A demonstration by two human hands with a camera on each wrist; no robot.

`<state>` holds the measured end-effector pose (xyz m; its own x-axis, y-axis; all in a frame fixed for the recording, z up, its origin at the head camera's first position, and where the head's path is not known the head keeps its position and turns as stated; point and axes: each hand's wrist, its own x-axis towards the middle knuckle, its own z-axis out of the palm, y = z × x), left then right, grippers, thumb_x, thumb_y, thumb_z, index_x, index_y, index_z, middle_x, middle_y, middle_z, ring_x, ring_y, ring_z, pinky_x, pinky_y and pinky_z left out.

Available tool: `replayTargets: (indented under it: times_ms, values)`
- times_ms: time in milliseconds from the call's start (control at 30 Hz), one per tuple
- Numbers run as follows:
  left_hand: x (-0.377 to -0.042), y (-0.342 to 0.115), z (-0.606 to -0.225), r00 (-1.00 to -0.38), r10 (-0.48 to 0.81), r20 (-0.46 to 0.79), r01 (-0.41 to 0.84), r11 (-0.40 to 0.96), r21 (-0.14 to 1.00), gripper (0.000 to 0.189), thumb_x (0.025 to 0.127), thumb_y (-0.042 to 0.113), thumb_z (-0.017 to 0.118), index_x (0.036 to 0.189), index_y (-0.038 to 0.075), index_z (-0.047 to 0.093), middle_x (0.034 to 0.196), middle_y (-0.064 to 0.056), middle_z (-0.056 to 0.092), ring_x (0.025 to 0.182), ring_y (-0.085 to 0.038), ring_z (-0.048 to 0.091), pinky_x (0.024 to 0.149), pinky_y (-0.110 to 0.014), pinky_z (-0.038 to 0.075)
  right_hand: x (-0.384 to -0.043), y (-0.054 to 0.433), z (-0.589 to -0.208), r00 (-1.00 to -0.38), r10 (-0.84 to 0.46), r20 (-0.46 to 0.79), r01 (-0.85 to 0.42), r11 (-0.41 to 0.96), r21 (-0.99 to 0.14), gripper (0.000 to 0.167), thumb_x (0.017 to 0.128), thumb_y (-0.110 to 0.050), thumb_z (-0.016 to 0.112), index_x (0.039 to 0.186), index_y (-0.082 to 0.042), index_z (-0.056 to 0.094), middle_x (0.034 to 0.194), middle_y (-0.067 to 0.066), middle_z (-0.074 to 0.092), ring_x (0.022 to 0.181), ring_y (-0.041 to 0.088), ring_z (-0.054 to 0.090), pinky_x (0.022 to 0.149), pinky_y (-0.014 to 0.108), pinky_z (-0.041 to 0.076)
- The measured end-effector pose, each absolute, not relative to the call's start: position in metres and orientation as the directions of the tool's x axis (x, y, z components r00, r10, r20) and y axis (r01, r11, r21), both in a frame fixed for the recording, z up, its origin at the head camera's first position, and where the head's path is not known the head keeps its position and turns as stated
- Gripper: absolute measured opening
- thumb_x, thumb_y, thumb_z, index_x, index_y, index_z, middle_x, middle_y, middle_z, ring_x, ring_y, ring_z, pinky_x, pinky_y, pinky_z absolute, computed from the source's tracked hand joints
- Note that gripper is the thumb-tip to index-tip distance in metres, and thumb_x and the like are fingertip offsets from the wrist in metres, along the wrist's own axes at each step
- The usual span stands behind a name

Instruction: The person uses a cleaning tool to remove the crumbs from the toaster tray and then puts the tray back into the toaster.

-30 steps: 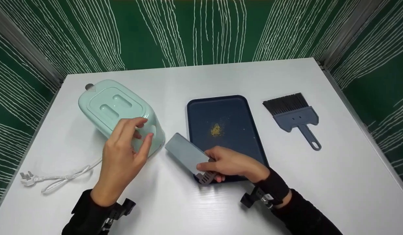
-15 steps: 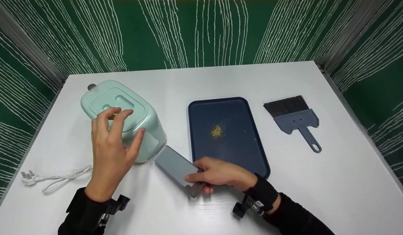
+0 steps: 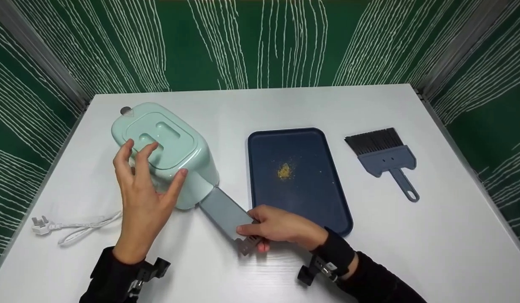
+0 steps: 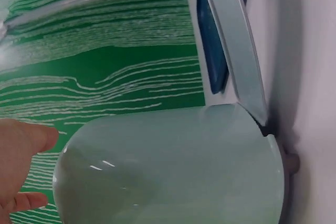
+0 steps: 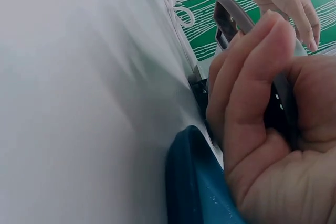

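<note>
In the head view a mint-green toaster (image 3: 167, 147) with a covered top stands at the left. My left hand (image 3: 146, 206) hovers over its near side, fingers spread and loosely bent. In the left wrist view its fingers (image 4: 42, 139) appear apart from the toaster body. My right hand (image 3: 281, 227) pinches the slotted end of a flat grey-blue crumb tray (image 3: 226, 212), thumb on top. The crumb tray's far end meets the lower edge of the toaster's near end. How deep it sits inside is hidden.
A dark blue serving tray (image 3: 300, 206) with a small heap of yellowish crumbs (image 3: 284, 171) lies right of the toaster. Farther right is a black-bristled hand brush (image 3: 384, 153). A white cord with plug (image 3: 43, 226) lies at the left.
My right hand has brought the crumb tray left and nearer, off the serving tray's corner, to the toaster's end. My left hand has shifted left over the toaster and its fingers have spread.
</note>
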<state>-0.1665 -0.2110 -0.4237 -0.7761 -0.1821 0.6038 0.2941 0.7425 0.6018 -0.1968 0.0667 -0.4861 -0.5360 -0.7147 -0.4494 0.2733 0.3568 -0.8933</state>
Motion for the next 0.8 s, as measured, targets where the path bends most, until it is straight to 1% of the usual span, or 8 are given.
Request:
replayTargets:
  times_ms: [67,167,267,367,467,567,667,800]
  values:
    - [-0.167,-0.212,-0.427,-0.782,-0.181,0.597,0.294,0.737,0.608,0.066,0.092,0.027,0.087,0.146,0.005,0.056,0.166,-0.028,0.024,0.157,-0.045,0.027,0.117,-0.066,0.037,-0.196,0.066,-0.487,-0.537,-0.711,-0.455,0.293,0.348,-0.89,0.024,0.107,-0.022,0.068,0.115,0.001,0.068,0.079,0.003,0.075,0.051,0.002,0.06,0.051,0.018,0.052]
    - [-0.168,-0.213,-0.432,-0.788,-0.182,0.589,0.289,0.734,0.614,0.068,0.093,0.028,0.087,0.15,0.008,0.055,0.17,-0.028,0.019,0.16,-0.047,0.024,0.119,-0.072,0.037,-0.196,0.063,-0.489,-0.537,-0.709,-0.457,0.31,0.337,-0.889,0.021,0.107,-0.02,0.067,0.112,0.0,0.067,0.077,0.003,0.075,0.051,0.003,0.06,0.051,0.019,0.053]
    - [-0.168,-0.214,-0.436,-0.795,-0.19,0.576,0.276,0.732,0.623,0.072,0.093,0.03,0.087,0.154,0.011,0.054,0.173,-0.028,0.014,0.162,-0.046,0.021,0.119,-0.072,0.037,-0.195,0.061,-0.491,-0.541,-0.708,-0.453,0.3,0.341,-0.891,0.018,0.108,-0.02,0.066,0.11,-0.002,0.066,0.076,0.002,0.075,0.051,0.003,0.061,0.051,0.019,0.053]
    - [-0.169,-0.216,-0.439,-0.813,-0.21,0.542,0.244,0.723,0.646,0.076,0.092,0.032,0.088,0.157,0.014,0.052,0.175,-0.029,0.008,0.164,-0.047,0.017,0.12,-0.073,0.036,-0.194,0.058,-0.492,-0.543,-0.707,-0.452,0.287,0.349,-0.892,0.017,0.108,-0.02,0.065,0.108,-0.003,0.065,0.074,0.001,0.074,0.051,0.003,0.061,0.051,0.019,0.054]
    - [-0.168,-0.217,-0.442,-0.841,-0.236,0.487,0.193,0.71,0.677,0.081,0.091,0.035,0.088,0.16,0.015,0.049,0.175,-0.032,0.001,0.165,-0.048,0.01,0.121,-0.075,0.032,-0.195,0.056,-0.493,-0.544,-0.703,-0.457,0.285,0.358,-0.889,0.017,0.108,-0.021,0.066,0.108,-0.004,0.065,0.074,0.001,0.074,0.051,0.003,0.062,0.051,0.019,0.054]
    - [-0.167,-0.217,-0.444,-0.867,-0.254,0.429,0.146,0.694,0.705,0.083,0.093,0.036,0.086,0.163,0.015,0.045,0.176,-0.032,-0.005,0.166,-0.048,0.005,0.121,-0.077,0.031,-0.196,0.053,-0.493,-0.546,-0.698,-0.463,0.278,0.371,-0.886,0.018,0.108,-0.022,0.066,0.109,-0.004,0.065,0.075,0.002,0.073,0.052,0.004,0.063,0.052,0.019,0.055]
    - [-0.166,-0.217,-0.446,-0.885,-0.259,0.388,0.118,0.681,0.723,0.083,0.097,0.037,0.082,0.166,0.017,0.04,0.177,-0.03,-0.009,0.166,-0.048,0.005,0.12,-0.077,0.032,-0.197,0.05,-0.492,-0.547,-0.691,-0.472,0.277,0.382,-0.882,0.019,0.109,-0.023,0.065,0.11,-0.004,0.065,0.076,0.003,0.072,0.052,0.004,0.063,0.053,0.02,0.056]
    - [-0.165,-0.216,-0.447,-0.895,-0.259,0.363,0.104,0.669,0.736,0.083,0.099,0.039,0.079,0.167,0.02,0.036,0.177,-0.028,-0.012,0.166,-0.048,0.007,0.119,-0.076,0.035,-0.197,0.045,-0.49,-0.549,-0.681,-0.484,0.282,0.394,-0.875,0.019,0.109,-0.022,0.065,0.112,-0.004,0.065,0.077,0.004,0.073,0.052,0.005,0.063,0.052,0.02,0.055]
